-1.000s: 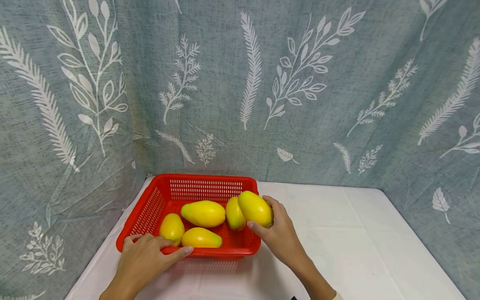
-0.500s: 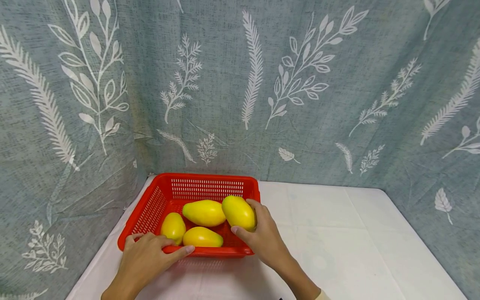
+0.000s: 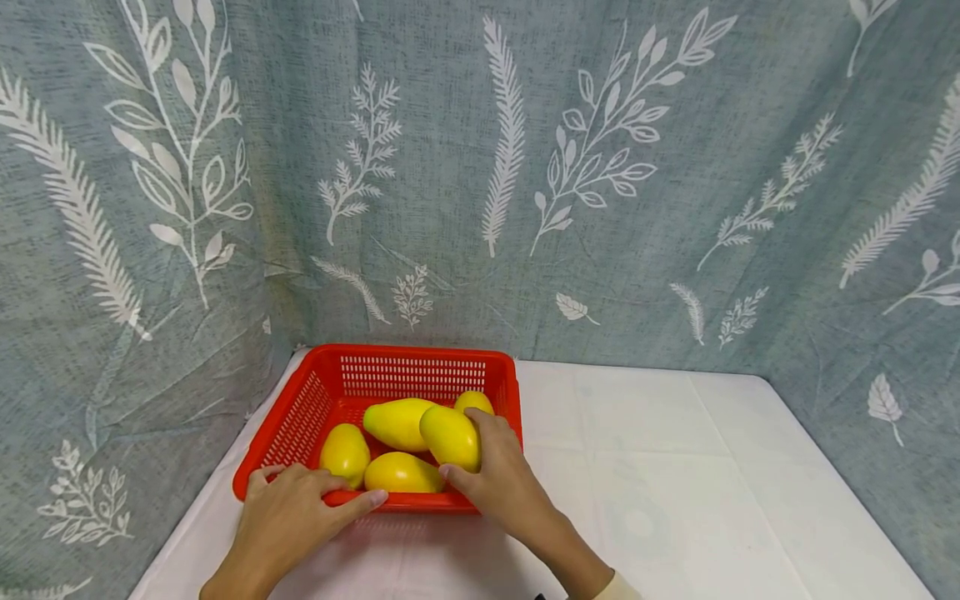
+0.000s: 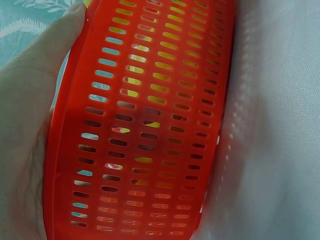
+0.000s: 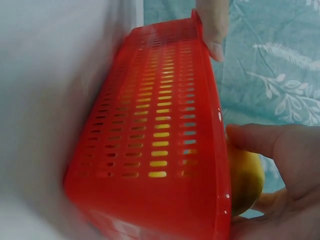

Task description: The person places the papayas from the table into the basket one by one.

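Note:
My right hand point(image 3: 501, 471) grips a yellow mango point(image 3: 450, 437) with the thumb on its near side and fingers round its right. That mango is over the right half of a red plastic basket point(image 3: 412, 352), overlapping mangoes behind it. In the right wrist view the held mango point(image 5: 245, 177) shows beyond the basket rim. My left hand point(image 3: 288, 517) holds the basket's front rim near the left corner, fingers over the edge and thumb along it. Inside lie a left mango point(image 3: 344, 454), a front mango point(image 3: 401, 472), a middle mango point(image 3: 393, 422) and a back right mango point(image 3: 474, 402).
The basket, with slotted sides point(image 4: 160, 90), stands on a white-covered table point(image 3: 660, 467), towards its left. A blue-green curtain point(image 3: 450, 167) with white leaf prints hangs behind and at both sides.
My right hand has carried its mango leftward from over the basket's right rim to over its inside, and slightly lower. The back right mango shows again behind it. The left hand stays put.

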A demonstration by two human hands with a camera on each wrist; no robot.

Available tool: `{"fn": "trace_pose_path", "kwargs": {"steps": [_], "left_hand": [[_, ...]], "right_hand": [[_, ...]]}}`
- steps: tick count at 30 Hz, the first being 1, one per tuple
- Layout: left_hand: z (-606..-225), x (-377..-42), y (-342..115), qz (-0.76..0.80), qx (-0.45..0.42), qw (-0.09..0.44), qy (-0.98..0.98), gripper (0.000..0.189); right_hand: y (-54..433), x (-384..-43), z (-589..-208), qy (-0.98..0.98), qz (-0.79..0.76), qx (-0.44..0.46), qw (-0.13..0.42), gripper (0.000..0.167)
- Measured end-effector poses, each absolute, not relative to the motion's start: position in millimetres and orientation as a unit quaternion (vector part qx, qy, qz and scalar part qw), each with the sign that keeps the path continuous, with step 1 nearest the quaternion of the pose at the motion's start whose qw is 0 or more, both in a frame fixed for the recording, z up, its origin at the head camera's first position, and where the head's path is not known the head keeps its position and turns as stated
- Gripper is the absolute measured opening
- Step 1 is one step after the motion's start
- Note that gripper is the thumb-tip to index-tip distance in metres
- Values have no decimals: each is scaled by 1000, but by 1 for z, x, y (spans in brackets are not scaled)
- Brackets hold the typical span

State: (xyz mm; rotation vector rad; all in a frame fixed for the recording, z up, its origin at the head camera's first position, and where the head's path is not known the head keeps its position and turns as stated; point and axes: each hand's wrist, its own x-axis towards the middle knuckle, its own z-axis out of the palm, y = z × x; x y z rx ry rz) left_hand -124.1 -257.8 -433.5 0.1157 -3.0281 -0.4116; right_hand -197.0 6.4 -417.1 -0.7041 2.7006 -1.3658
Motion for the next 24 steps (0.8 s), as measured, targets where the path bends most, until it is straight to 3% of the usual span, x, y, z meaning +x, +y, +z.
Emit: {"fn": "trace_pose_path", "kwargs": {"steps": [24], "left_hand": [[-436,-125,-258,-133,39,46,-989,81]], "right_hand": [[-11,-200,-423,916,-326,-235,19,74]]}}
